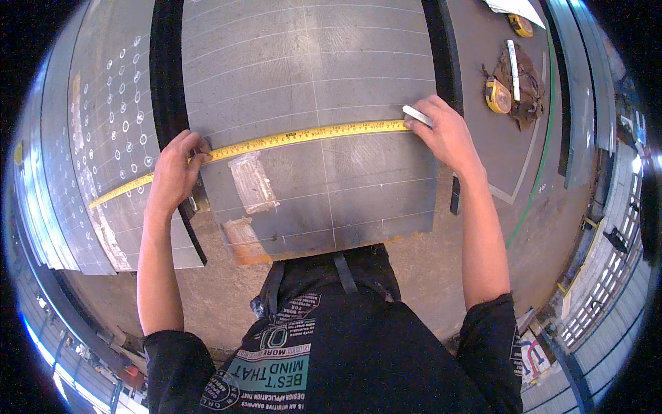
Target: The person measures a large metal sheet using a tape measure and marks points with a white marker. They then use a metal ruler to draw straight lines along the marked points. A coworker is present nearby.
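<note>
A yellow measuring tape blade stretches across a grey metal plate marked with thin white lines. My left hand pinches the blade near the plate's left edge; the blade runs on past it over the neighbouring plate. At the right edge, my right hand is closed round a white marker, its fingers at the blade's right end. Whether those fingers also grip the blade is partly hidden. Two pale rubbed patches show on the plate below the tape.
Dark upright bars flank the plate on both sides. The left-hand plate bears rows of white circles. On the right surface lie a yellow tape measure case, a brown cloth with a white marker, and another yellow case.
</note>
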`<state>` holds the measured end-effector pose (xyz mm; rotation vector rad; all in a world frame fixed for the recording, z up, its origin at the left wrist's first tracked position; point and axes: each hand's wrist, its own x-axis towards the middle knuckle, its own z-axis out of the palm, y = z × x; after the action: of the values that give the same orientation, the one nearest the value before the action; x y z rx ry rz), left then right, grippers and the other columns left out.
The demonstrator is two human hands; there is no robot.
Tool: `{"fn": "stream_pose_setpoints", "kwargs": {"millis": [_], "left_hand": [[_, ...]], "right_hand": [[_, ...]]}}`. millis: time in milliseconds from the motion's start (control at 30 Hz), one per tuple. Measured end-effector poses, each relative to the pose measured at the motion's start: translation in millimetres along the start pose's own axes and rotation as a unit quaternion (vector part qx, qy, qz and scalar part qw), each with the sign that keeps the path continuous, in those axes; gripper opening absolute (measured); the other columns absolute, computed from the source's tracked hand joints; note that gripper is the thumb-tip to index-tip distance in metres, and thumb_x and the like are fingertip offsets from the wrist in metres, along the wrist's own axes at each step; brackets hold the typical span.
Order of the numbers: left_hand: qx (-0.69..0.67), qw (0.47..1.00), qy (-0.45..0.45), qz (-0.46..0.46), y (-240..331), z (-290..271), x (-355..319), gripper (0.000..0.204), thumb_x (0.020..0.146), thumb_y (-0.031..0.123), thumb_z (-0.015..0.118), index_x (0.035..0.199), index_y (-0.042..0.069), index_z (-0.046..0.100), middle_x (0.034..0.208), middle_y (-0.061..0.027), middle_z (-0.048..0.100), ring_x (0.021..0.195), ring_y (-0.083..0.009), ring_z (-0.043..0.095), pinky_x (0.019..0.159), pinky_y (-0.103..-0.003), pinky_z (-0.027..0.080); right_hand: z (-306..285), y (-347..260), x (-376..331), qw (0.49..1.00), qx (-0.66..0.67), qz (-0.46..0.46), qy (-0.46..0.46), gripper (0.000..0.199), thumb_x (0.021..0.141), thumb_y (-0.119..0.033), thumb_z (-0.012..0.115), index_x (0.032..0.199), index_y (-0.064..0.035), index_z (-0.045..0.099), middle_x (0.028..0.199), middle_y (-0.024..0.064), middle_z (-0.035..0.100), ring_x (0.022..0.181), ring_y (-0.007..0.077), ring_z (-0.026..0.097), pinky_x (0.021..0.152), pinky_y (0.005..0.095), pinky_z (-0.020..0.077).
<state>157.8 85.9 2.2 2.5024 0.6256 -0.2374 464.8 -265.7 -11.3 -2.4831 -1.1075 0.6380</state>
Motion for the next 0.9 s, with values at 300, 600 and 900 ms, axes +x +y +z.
{"fn": "stream_pose_setpoints", "kwargs": {"millis": [300,600,900], "left_hand": [[0.021,1.0,0.007,0.0,3,-1,-1,0.017,0.082,0.0,0.067,0.096,-0.001,0.058,0.093,-0.017,0.059,0.092,-0.0393,0.061,0.08,-0.045,0.047],[0.016,0.999,0.051,0.009,9,6,-1,0.018,0.081,0.001,0.067,0.097,0.0,0.058,0.095,-0.0172,0.058,0.094,-0.0402,0.06,0.081,-0.046,0.047],[0.02,0.998,0.051,0.004,16,4,-5,0.018,0.081,-0.004,0.064,0.095,0.0,0.055,0.093,-0.0159,0.056,0.092,-0.0386,0.059,0.08,-0.045,0.047]], "right_hand": [[0,0,1,1.0,-0.004,-0.001,-0.005,0.028,0.088,-0.025,0.07,0.109,-0.0069,0.068,0.102,0.0132,0.062,0.098,0.0374,0.064,0.084,0.0453,0.0524],[-1,1,-2,1.0,0.018,-0.004,0.015,0.029,0.09,-0.024,0.068,0.111,-0.0032,0.066,0.106,0.0161,0.061,0.099,0.0375,0.064,0.085,0.0444,0.0519],[46,-69,-49,0.98,0.134,0.12,0.087,0.023,0.097,-0.019,0.06,0.109,0.0001,0.065,0.103,0.0228,0.061,0.087,0.0396,0.064,0.077,0.0486,0.0517]]}}
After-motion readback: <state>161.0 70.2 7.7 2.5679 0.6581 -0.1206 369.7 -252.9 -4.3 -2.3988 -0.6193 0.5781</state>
